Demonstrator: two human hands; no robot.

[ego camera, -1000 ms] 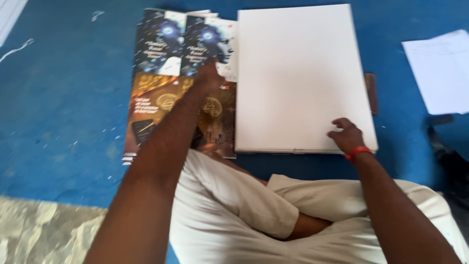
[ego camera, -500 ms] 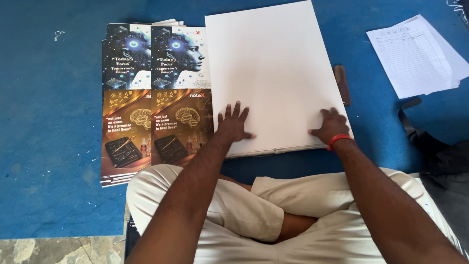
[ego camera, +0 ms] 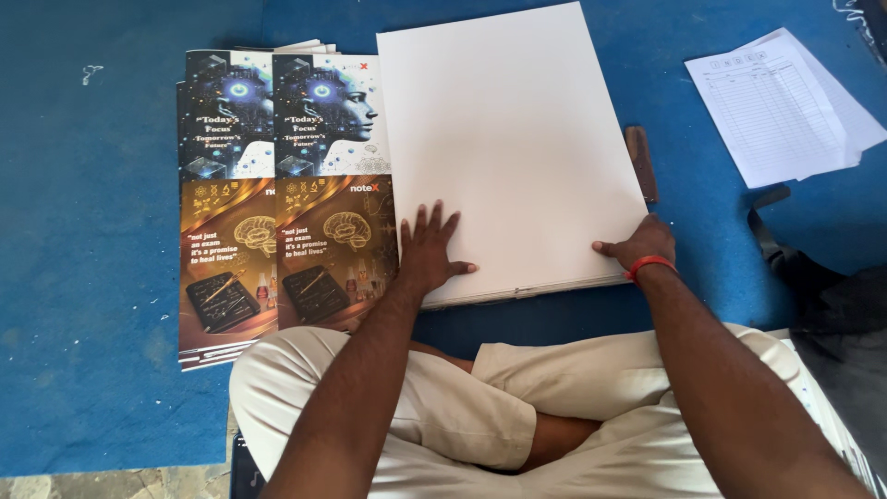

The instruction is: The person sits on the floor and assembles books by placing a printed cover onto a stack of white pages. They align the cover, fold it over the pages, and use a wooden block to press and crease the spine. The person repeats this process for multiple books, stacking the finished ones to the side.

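A thick stack of large white sheets [ego camera: 504,139] lies on the blue floor mat [ego camera: 83,277] in front of my crossed legs. My left hand [ego camera: 428,249] rests flat on the stack's near left corner, fingers spread. At the near right corner my right hand [ego camera: 639,245], with a red band at the wrist, curls its fingers around the stack's edge. A pile of printed glossy covers [ego camera: 277,194], dark blue on top and brown below, lies just left of the white stack and partly under it.
Loose ruled forms [ego camera: 785,102] lie on the mat at the far right. A brown wooden strip [ego camera: 640,162] pokes out beside the stack's right edge. A dark bag or cloth [ego camera: 832,286] sits to my right.
My left hand came off the printed covers and settled on the white stack's near left corner. My right hand stayed at the near right corner, closing on the edge.
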